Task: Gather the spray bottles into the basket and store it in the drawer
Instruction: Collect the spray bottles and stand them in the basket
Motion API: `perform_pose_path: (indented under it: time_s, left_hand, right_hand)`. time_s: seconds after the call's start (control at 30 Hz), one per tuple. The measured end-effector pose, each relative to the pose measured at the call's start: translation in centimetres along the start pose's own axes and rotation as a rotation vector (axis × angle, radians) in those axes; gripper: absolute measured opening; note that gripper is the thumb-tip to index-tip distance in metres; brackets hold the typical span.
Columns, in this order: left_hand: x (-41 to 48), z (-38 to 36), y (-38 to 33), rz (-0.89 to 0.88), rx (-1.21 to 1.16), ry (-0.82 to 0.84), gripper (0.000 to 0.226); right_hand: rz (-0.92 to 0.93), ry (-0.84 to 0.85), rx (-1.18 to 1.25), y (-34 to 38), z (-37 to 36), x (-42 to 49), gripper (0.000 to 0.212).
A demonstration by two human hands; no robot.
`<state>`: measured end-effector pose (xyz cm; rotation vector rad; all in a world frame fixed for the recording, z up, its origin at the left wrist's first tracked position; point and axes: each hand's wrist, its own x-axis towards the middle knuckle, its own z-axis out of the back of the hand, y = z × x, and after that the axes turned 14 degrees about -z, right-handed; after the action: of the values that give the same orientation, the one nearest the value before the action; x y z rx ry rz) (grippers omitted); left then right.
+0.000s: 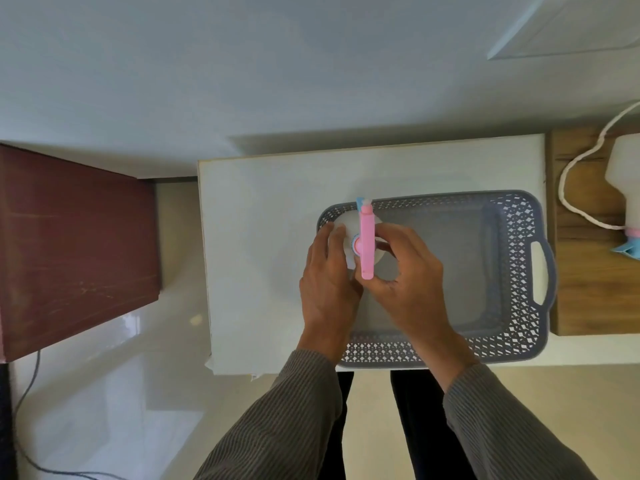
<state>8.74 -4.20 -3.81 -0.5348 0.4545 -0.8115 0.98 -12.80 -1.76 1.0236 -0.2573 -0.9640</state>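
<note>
A white spray bottle [348,230] with a pink trigger head stands upright at the left end of the grey perforated basket [519,258], seen from above. My left hand [329,278] wraps its left side and my right hand [405,275] holds its right side and neck. A second white spray bottle [627,181] with a pink and blue head lies on its side on the wooden surface to the right, outside the basket. The basket's far part holds nothing. No drawer shows as open.
The basket sits on a white cabinet top [259,237]. A wooden surface [588,289] adjoins on the right, with a white cord [571,174] looping across it. A dark red cabinet [69,244] stands left. A grey cable [27,393] trails on the glossy floor.
</note>
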Motion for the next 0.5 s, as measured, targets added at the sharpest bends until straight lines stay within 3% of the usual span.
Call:
perform_pose_path:
  time_s: [0.13, 0.2, 0.3, 0.37, 0.5]
  left_hand:
    - [-0.1, -0.3, 0.1, -0.008, -0.019, -0.004, 0.070]
    - [-0.5, -0.4, -0.2, -0.033, -0.015, -0.040, 0.071]
    - [-2.6, -0.3, -1.2, -0.043, -0.046, -0.246, 0.070]
    - [-5.4, -0.9, -1.8, -0.100, 0.024, -0.335, 0.066]
    - [-10.3, -3.0, -3.4, -0.241, 0.105, -0.313, 0.051]
  right_hand:
    - [0.001, 0.025, -0.029, -0.2, 0.0, -0.1, 0.040]
    - [-0.039, 0.057, -0.058, -0.7, 0.2, -0.6, 0.053]
    - [-0.154, 0.057, -0.059, -1.5, 1.6, -1.7, 0.068]
    - [-0.210, 0.008, -0.051, -2.3, 3.3, -2.4, 0.064]
    - [-0.280, -0.119, -0.172, -4.5, 8.3, -3.1, 0.052]
